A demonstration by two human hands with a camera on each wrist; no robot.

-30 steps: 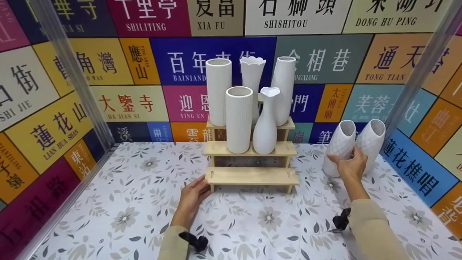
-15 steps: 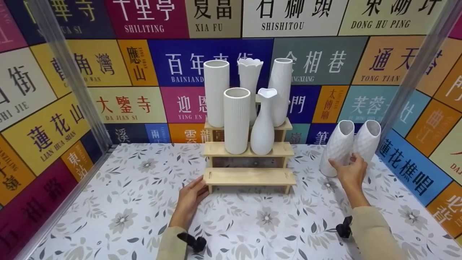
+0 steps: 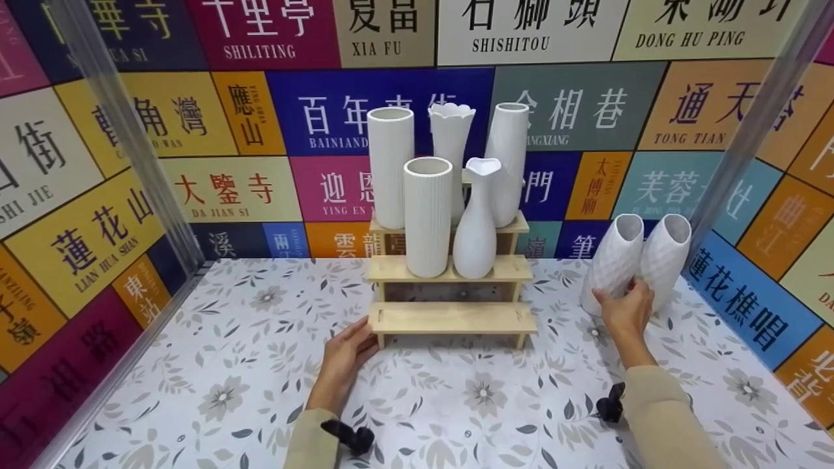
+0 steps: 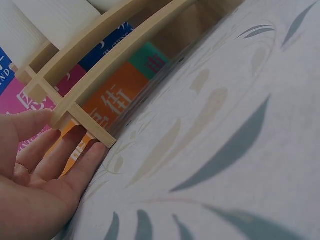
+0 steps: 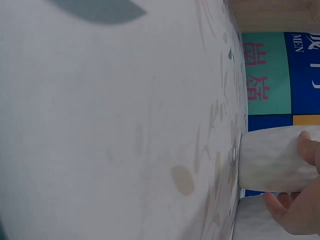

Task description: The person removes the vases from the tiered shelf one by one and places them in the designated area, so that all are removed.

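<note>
My right hand (image 3: 629, 309) pinches the left of two white textured vases, its thumb on the front and its fingers in the narrow gap between them. That left vase (image 3: 612, 264) and the right vase (image 3: 668, 257) have slanted mouths and stand close together at the table's right. In the right wrist view, the thumb lies across the gripped vase (image 5: 272, 162). My left hand (image 3: 345, 358) touches the left end of the lowest step of a wooden tiered stand (image 3: 453, 318). In the left wrist view, its fingertips meet the stand's leg (image 4: 92, 127), with the thumb at the step end.
On the middle step are a ribbed cylinder vase (image 3: 428, 218) and a bottle-necked vase (image 3: 477, 241). Behind them, the top step bears a plain cylinder vase (image 3: 391, 163), a scalloped vase (image 3: 451, 133) and a tall tapered vase (image 3: 509, 156). A sign-covered wall (image 3: 554, 39) backs the floral tabletop (image 3: 260, 391).
The two textured vases now stand slightly closer together than a second ago. My right hand has shifted slightly down on the left one. The left hand stays at the stand.
</note>
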